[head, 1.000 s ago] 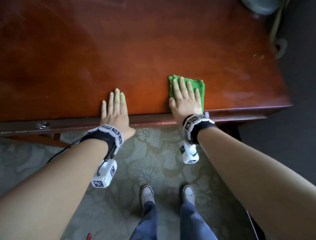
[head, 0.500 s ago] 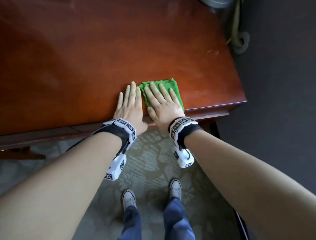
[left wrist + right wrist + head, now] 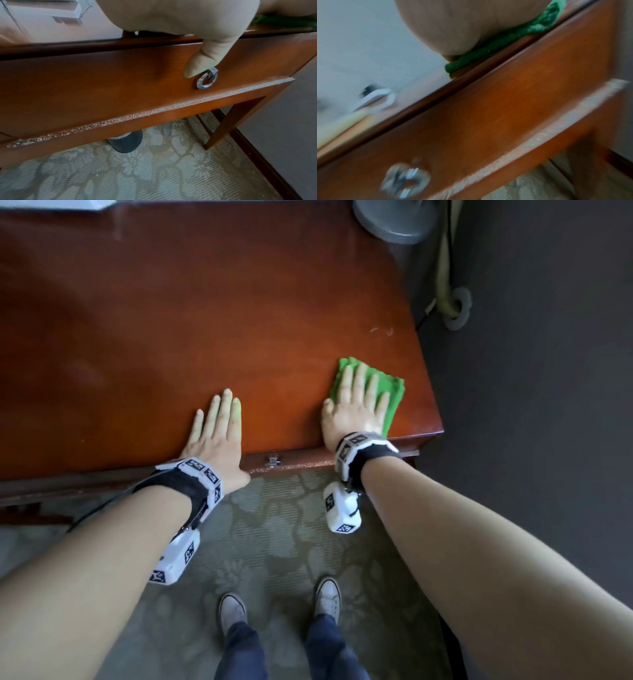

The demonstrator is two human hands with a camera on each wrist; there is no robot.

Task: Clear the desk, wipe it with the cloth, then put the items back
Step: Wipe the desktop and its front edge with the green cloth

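A green cloth [image 3: 390,392] lies on the reddish-brown desk [image 3: 205,320] near its front right corner. My right hand [image 3: 356,405] presses flat on the cloth with straight fingers; in the blurred right wrist view the cloth [image 3: 505,37] shows squeezed under my palm at the desk edge. My left hand [image 3: 219,429] rests flat on the bare desk top near the front edge, fingers straight, holding nothing. In the left wrist view its thumb [image 3: 205,59] hangs over the drawer front beside a metal ring pull [image 3: 206,81].
A grey round base [image 3: 394,220] stands at the desk's back right corner. A cord with a ring [image 3: 455,302] hangs beside the right edge against a dark wall. A patterned carpet [image 3: 274,542] and my shoes lie below. A round dark foot [image 3: 125,142] sits under the desk.
My right hand has slid the cloth to the right, away from the left hand and toward the desk's right corner. The left hand has stayed flat at the front edge.
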